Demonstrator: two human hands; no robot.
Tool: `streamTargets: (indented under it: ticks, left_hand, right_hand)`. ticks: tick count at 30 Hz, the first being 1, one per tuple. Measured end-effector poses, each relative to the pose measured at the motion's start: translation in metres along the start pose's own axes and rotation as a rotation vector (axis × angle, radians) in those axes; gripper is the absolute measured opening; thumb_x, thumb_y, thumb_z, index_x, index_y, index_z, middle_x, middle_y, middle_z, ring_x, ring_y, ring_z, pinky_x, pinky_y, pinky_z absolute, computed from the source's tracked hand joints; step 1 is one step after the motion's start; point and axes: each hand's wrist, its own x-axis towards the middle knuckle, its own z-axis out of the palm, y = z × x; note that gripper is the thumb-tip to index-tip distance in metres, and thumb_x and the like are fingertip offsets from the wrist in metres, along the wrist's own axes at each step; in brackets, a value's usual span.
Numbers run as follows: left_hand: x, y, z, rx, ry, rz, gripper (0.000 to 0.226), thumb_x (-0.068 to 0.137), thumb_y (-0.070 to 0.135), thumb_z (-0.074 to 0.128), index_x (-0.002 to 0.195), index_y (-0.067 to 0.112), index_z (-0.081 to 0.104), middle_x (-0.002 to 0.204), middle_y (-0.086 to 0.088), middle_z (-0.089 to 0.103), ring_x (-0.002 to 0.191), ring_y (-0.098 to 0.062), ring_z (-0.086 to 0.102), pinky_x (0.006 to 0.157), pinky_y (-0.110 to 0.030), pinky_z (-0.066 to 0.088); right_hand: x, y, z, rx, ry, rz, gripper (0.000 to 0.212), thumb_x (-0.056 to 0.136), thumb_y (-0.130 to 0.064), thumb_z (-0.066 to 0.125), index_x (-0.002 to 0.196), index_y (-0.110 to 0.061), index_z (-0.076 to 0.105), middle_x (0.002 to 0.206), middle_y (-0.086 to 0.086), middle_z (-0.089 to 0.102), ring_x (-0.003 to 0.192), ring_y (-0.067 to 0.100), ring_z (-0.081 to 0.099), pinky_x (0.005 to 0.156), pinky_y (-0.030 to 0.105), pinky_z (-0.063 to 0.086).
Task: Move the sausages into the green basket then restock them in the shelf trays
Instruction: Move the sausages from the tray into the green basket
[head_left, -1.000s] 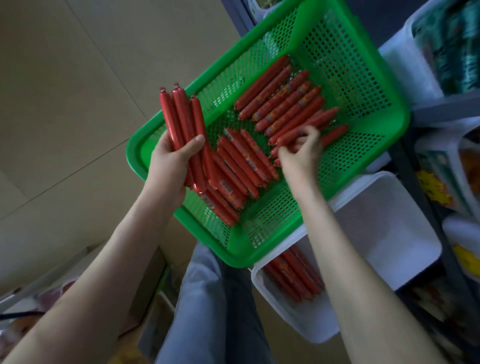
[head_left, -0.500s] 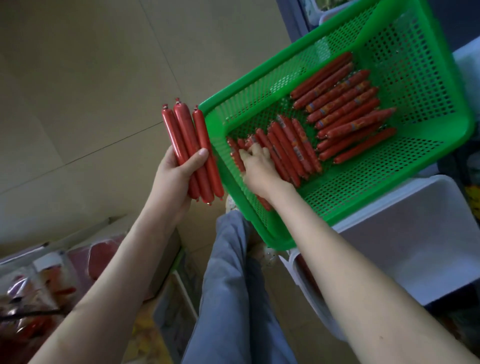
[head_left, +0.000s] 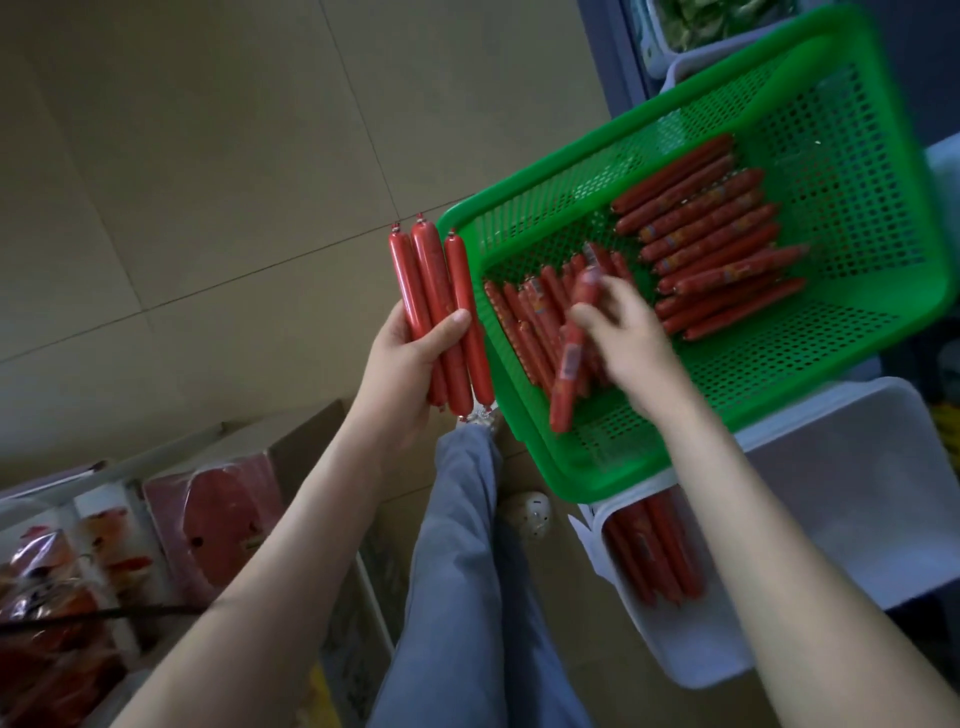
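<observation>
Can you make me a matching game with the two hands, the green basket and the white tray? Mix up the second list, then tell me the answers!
Things
1. left hand
2. right hand
3. green basket
4. white tray

What each one is doing
A. lies over the tray, with rows of sausages inside
B. grips three sausages just outside the basket
C. has a few sausages at its near end
D. grips one sausage inside the basket

Pairs: 1-B, 2-D, 3-A, 4-C
</observation>
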Motion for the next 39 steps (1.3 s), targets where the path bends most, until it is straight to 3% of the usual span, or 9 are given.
streamTargets:
  ticks: [3,9,12,17,22,27,30,35,39]
  left_hand:
    - [0.005,0.001,0.014,-0.023,-0.027,-0.001,0.021,0.089,0.003,0.06,0.106,0.014,0.058,0.091,-0.004,0.069,0.081,-0.015,0.069,0.068,-0.026,0.055]
    - [0.021,-0.011,0.054,0.038,-0.129,-0.042,0.026,0.085,0.004,0.063,0.109,0.012,0.058,0.094,-0.005,0.069,0.085,-0.018,0.068,0.078,-0.033,0.056]
    - [0.026,-0.02,0.076,0.095,-0.2,-0.082,0.026,0.085,0.003,0.065,0.108,0.012,0.058,0.096,-0.007,0.067,0.089,-0.022,0.066,0.085,-0.039,0.055]
    - [0.033,-0.031,0.101,0.14,-0.235,-0.131,0.027,0.084,0.004,0.066,0.108,0.012,0.058,0.104,-0.013,0.064,0.097,-0.029,0.062,0.092,-0.046,0.052]
    - [0.038,-0.037,0.113,0.209,-0.234,-0.179,0.025,0.084,0.004,0.064,0.107,0.013,0.058,0.101,-0.014,0.064,0.091,-0.029,0.063,0.089,-0.05,0.052]
    - [0.03,-0.039,0.123,0.351,-0.361,-0.249,0.023,0.084,0.003,0.065,0.103,0.014,0.058,0.089,-0.008,0.068,0.077,-0.023,0.065,0.075,-0.038,0.057]
    - [0.022,-0.039,0.125,0.448,-0.496,-0.28,0.028,0.083,0.002,0.066,0.106,0.016,0.058,0.092,-0.006,0.068,0.082,-0.021,0.067,0.08,-0.035,0.057]
    - [0.017,-0.041,0.114,0.522,-0.544,-0.311,0.032,0.083,0.005,0.067,0.108,0.022,0.059,0.092,0.0,0.072,0.087,-0.021,0.069,0.083,-0.039,0.056]
    - [0.018,-0.04,0.104,0.549,-0.564,-0.315,0.032,0.081,0.005,0.07,0.108,0.02,0.059,0.096,-0.004,0.071,0.091,-0.025,0.068,0.087,-0.042,0.055]
  right_hand:
    - [0.011,0.009,-0.046,0.301,0.247,0.128,0.015,0.094,-0.006,0.053,0.102,-0.018,0.056,0.088,-0.002,0.06,0.08,0.012,0.058,0.087,0.038,0.047]
    - [0.047,0.05,-0.138,0.169,0.667,0.137,0.012,0.078,-0.027,0.063,0.087,-0.024,0.056,0.107,0.005,0.063,0.1,0.021,0.061,0.096,0.049,0.048]
    - [0.065,0.067,-0.161,0.093,0.707,0.188,0.028,0.078,-0.025,0.062,0.104,-0.018,0.057,0.11,0.006,0.063,0.102,0.021,0.062,0.095,0.047,0.049]
    - [0.064,0.071,-0.155,-0.212,0.593,0.387,0.07,0.079,-0.007,0.065,0.14,-0.007,0.032,0.131,0.017,0.053,0.121,0.03,0.052,0.104,0.033,0.04]
    - [0.039,0.045,-0.127,-0.374,0.486,0.302,0.068,0.084,-0.015,0.063,0.144,-0.01,0.031,0.141,0.017,0.04,0.127,0.028,0.043,0.102,0.025,0.033]
    - [0.001,0.01,-0.093,0.176,0.166,0.042,0.029,0.096,-0.025,0.053,0.12,-0.011,0.061,0.116,-0.002,0.063,0.101,-0.001,0.056,0.083,0.008,0.042]
    - [-0.007,0.012,-0.087,0.366,0.015,0.06,0.019,0.091,-0.033,0.058,0.095,-0.018,0.067,0.09,-0.009,0.068,0.087,0.002,0.061,0.083,0.017,0.044]
    - [-0.011,0.019,-0.091,0.385,-0.134,0.053,0.02,0.085,-0.033,0.061,0.08,-0.016,0.07,0.078,-0.003,0.069,0.08,0.009,0.063,0.085,0.027,0.045]
    - [-0.013,0.019,-0.083,0.357,-0.063,0.005,0.023,0.093,-0.031,0.055,0.079,-0.018,0.068,0.079,-0.007,0.069,0.083,0.007,0.062,0.087,0.029,0.044]
